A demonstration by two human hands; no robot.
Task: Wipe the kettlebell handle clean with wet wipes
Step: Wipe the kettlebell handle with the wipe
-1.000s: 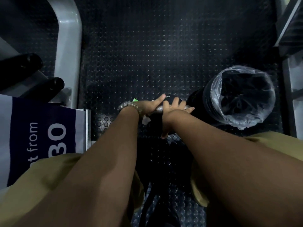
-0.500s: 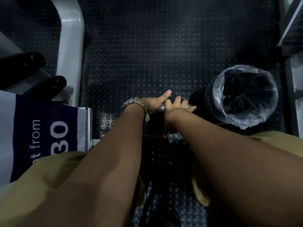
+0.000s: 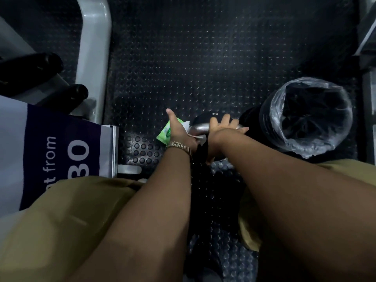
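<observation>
The black kettlebell point(image 3: 205, 117) stands on the studded floor, its silver handle point(image 3: 200, 127) showing between my hands. My right hand point(image 3: 224, 127) grips the right part of the handle, fingers curled over it. At the handle's left end my left hand point(image 3: 180, 133) holds a white wet wipe point(image 3: 196, 136) against the metal, thumb sticking out; its fingers are hidden under the hand. A green pack of wet wipes point(image 3: 165, 132) lies on the floor just left of that hand.
A black bin with a clear plastic liner point(image 3: 317, 139) stands close to the right of the kettlebell. At left are a grey machine frame point(image 3: 95, 58), black padded rollers point(image 3: 67, 96) and a blue-and-white sign point(image 3: 61, 151). Black studded mat stretches ahead.
My left hand has slid left along the handle with the wipe, uncovering the silver handle and the green pack. My right hand stays gripping the handle.
</observation>
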